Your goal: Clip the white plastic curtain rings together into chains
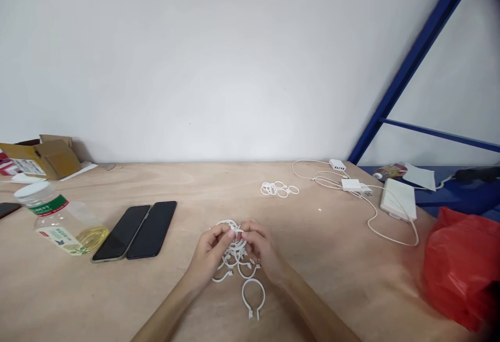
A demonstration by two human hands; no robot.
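Both hands meet over a loose pile of white plastic curtain rings on the wooden table. My left hand pinches a white curtain ring between thumb and forefinger. From the other side, my right hand grips the same ring, its fingertips close to the left thumb; the fingers partly cover it. Several rings under the hands have open ends with small clasps. Nearer to me, one open curtain ring lies apart from the pile, its gap facing me. Farther back sits a small group of closed rings.
To the left are two dark phones, a clear plastic bottle with yellow liquid and a cardboard box. On the right lie a white cable, a charger, a white box and a red plastic bag.
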